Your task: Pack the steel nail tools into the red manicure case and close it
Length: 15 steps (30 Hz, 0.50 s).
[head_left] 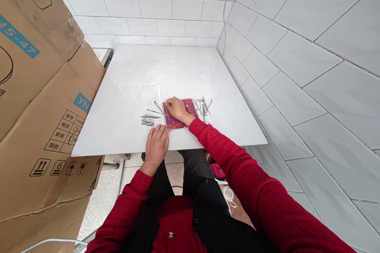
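Tiled walls: pale tiles with dark joints are seen on the far side and along the right.
Cardboard box: the left side is filled by brown card, printed with blue bands and black signs.
White table: its far edge is set near the far wall; bare board is shown beyond the tools.
Red sleeves: both arms are covered to the wrists.
Open case: it is laid near the table's near edge, with red and purple lining shown.
Left hand: laid palm down by the case's near left corner, fingers extended and slightly parted; nothing is seen held.
Right hand: lowered over the case's left half, fingers bent; whether anything is gripped cannot be told.
Metal tools: grouped just right of the case.
Slim tools: spread to its left.
Small clippers: placed nearest the left hand.
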{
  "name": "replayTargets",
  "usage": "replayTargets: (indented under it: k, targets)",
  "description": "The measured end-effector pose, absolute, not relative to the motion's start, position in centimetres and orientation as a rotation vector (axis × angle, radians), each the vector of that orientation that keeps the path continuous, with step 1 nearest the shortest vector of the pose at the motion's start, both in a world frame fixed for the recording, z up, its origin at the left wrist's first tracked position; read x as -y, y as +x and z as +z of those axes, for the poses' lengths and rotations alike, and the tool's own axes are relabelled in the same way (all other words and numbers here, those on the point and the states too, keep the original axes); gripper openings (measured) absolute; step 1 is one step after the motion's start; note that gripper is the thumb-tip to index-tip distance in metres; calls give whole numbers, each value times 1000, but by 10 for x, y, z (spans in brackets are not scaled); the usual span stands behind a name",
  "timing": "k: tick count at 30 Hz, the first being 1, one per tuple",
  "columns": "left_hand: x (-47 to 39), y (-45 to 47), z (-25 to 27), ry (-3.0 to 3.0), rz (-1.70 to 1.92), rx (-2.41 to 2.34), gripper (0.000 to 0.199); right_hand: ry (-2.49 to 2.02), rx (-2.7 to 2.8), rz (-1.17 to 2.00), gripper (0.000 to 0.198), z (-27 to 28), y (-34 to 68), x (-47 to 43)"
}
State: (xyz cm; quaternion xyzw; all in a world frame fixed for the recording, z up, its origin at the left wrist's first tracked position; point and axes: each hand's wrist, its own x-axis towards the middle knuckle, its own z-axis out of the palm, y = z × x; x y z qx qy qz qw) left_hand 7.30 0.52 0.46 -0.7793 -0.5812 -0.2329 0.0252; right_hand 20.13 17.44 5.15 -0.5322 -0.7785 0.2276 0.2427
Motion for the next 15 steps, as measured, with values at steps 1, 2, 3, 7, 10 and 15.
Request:
replayTargets:
  k: [1,2,3,7,10,15]
  targets:
    - [-5,73,5,-2409,-722,1800,39,-1461,2143,605,35,52,201,-173]
    - [-5,73,5,-2408,-722,1800,39,-1467,2156,589,35,52,201,-172]
    - [-5,73,5,-2408,-721,1798,39,-1471,2167,578,36,53,201,-171]
    - [-5,73,5,-2405,-712,1783,39,-1486,2199,553,35,55,200,-169]
    - [-5,73,4,-2401,-716,1774,39,-1516,2216,528,35,55,199,-169]
    - [-5,72,2,-2396,-726,1756,38,-1539,2229,513,34,56,197,-168]
